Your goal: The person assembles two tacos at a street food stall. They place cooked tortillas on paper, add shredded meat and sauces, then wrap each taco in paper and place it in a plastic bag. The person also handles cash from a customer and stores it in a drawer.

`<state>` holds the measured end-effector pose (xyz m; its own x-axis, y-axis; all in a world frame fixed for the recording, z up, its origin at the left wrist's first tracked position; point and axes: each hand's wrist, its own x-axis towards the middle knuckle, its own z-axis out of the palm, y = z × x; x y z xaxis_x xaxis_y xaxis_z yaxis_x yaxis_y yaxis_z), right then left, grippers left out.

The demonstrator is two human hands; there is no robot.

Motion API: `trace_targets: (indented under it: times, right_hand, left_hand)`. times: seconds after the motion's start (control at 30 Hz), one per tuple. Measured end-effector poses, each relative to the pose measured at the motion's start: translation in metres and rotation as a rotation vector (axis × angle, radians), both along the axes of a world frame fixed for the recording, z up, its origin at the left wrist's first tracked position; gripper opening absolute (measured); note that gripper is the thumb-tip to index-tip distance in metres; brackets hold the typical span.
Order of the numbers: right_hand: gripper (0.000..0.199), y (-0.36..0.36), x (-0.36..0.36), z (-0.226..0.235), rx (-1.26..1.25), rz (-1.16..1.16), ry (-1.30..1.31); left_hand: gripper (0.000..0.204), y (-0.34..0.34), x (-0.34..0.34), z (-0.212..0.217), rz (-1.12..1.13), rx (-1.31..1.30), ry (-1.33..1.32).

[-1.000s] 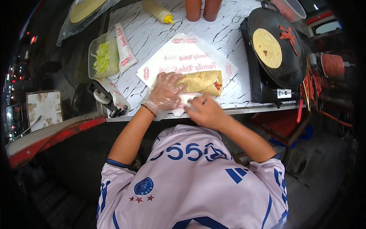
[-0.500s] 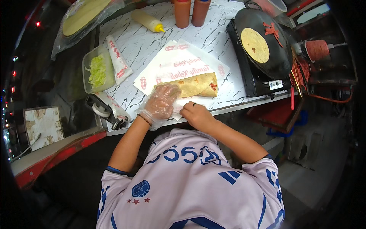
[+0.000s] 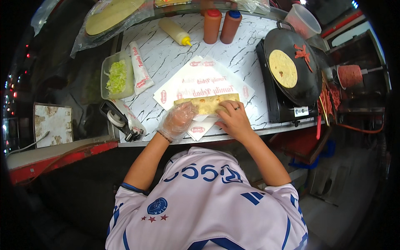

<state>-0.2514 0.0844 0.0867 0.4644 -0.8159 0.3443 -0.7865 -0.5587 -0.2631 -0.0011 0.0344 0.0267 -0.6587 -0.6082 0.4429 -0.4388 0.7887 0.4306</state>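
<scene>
Ideally, we press evenly along the wrap (image 3: 206, 104) on the paper (image 3: 200, 83); our right hand (image 3: 234, 118) clasps it with curled fingers; our left hand (image 3: 179, 118) touches it, pinching or not we cannot tell.

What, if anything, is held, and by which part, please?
The left hand touches the rolled flatbread at its left end, the right hand at its right; I cannot tell whether it's gripped.

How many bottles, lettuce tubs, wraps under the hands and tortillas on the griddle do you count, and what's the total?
Bottles: 3 (yellow-tipped bottle, red-capped bottle, blue-capped bottle)
Lettuce tub: 1
Wrap under the left hand and right hand: 1
Tortilla on the griddle: 1
Total: 6
</scene>
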Motion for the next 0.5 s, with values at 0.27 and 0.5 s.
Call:
trace_targets:
  times: [0.27, 0.5]
  right_hand:
    - [0.01, -0.039, -0.022, -0.012, 0.513, -0.175, -0.162]
    - [0.009, -0.112, -0.003, -0.02, 0.233, -0.283, 0.208]
  left_hand:
    - [0.032, -0.013, -0.014, -0.007, 0.2, 0.214, -0.01]
    - [0.013, -0.071, -0.047, 0.012, 0.46, 0.34, -0.256]
